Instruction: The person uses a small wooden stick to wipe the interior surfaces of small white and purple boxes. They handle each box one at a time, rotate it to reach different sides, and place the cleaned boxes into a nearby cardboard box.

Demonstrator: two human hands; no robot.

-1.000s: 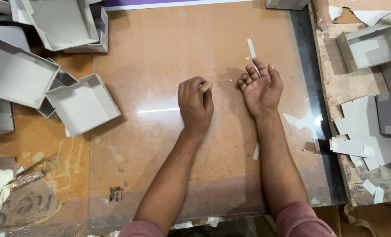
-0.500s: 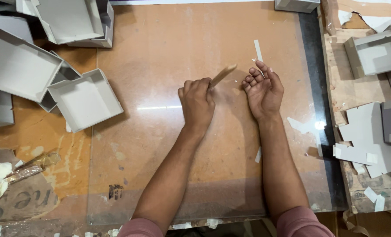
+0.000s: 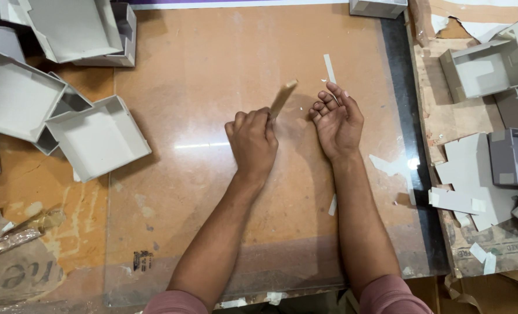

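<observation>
The left hand (image 3: 252,139) is curled into a fist, pinching the lower end of a thin tan wooden strip (image 3: 283,99). The strip's long axis tilts up and away to the right, its free end reaching toward the right hand (image 3: 336,119), which lies palm up just beside it, fingers loosely curled, holding nothing. The left hand has the strip; the right is close but apart from it. Just beyond the right fingertips lies a narrow white paper strip (image 3: 329,68) on the glass-topped table (image 3: 201,192). Well off to the left of the left hand sits an open grey cardboard box tray (image 3: 99,136); right of the right hand, flat grey card cutouts (image 3: 468,174).
</observation>
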